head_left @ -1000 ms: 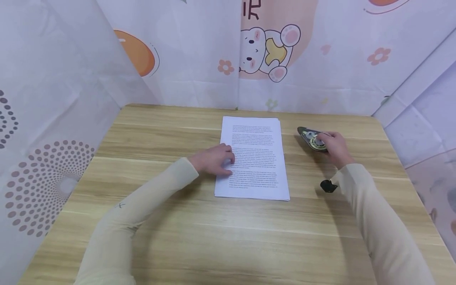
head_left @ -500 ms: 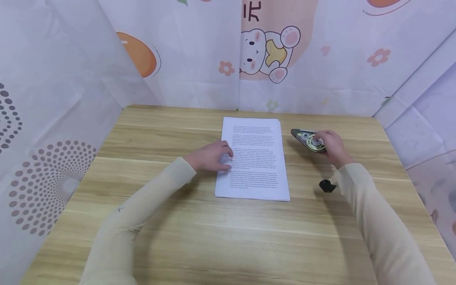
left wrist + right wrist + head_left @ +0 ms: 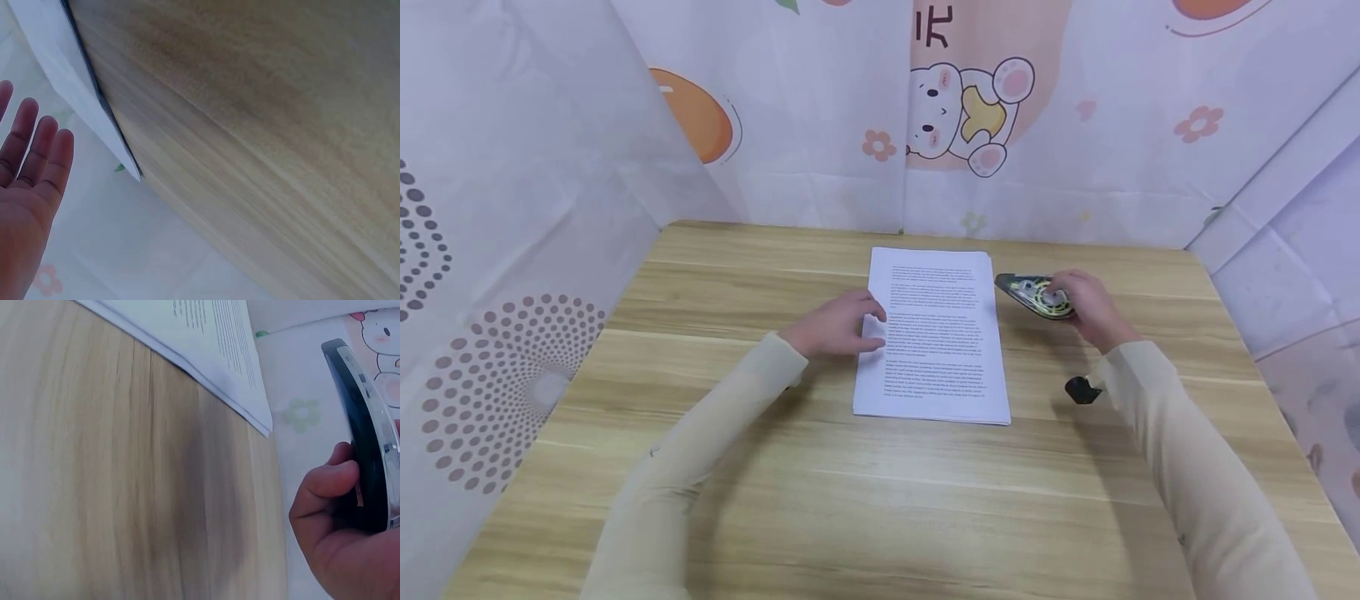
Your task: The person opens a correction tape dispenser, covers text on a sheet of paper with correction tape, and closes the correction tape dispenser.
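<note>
Patterned cloth [image 3: 805,92] stood behind a wooden table [image 3: 895,508]. The right hand [image 3: 1092,308] gripped a tape dispenser [image 3: 1035,295] above it, just right of the printed paper stack [image 3: 936,375]; the left hand [image 3: 835,325], fingers loosely spread, was at the stack's left edge.

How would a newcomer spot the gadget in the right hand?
Start at the wooden table, then find the white paper lying on it. Just right of the paper, the right hand holds the gadget. Unlike the flat, printed paper, it is teardrop-shaped, with its narrow end toward the paper.
</note>
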The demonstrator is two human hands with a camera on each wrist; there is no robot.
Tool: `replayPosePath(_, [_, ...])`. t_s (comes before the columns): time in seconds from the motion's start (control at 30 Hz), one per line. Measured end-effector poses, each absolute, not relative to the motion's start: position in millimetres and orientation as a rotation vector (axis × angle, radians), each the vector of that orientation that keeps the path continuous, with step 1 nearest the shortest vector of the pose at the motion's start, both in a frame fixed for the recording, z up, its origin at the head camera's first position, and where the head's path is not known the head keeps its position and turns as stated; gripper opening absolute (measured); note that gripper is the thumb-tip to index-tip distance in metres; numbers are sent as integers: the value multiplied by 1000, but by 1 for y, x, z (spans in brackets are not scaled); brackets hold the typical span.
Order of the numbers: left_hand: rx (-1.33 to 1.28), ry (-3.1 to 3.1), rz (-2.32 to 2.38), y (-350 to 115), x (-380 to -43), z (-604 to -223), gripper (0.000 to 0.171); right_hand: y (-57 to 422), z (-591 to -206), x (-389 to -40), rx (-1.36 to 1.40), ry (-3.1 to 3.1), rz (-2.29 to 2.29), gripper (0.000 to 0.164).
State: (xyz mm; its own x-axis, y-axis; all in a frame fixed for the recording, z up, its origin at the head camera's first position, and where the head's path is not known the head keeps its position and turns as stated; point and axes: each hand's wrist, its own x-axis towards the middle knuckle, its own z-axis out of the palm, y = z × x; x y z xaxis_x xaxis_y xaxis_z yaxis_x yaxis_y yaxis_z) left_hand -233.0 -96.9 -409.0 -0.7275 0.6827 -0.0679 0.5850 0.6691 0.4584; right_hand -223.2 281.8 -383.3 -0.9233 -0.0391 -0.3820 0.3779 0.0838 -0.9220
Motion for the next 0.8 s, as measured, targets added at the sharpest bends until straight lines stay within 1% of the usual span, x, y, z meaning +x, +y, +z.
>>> replayPosePath(0.27, [947, 2684, 730, -102, -231, -405, 39, 273, -381, -223, 287, 2027, -1921, 18])
replayPosePath(0.5, [781, 2666, 874, -106, -229, -401, 43, 262, -378, -222, 261, 2065, -1870, 17])
replayPosePath(0.6, [727, 2648, 950, -107, -228, -400, 44, 257, -377, -223, 250, 2090, -1834, 18])
replayPosePath(0.8, [702, 2632, 1033, -107, -228, -401, 47, 247, -377, -224, 217, 2101, -1783, 25])
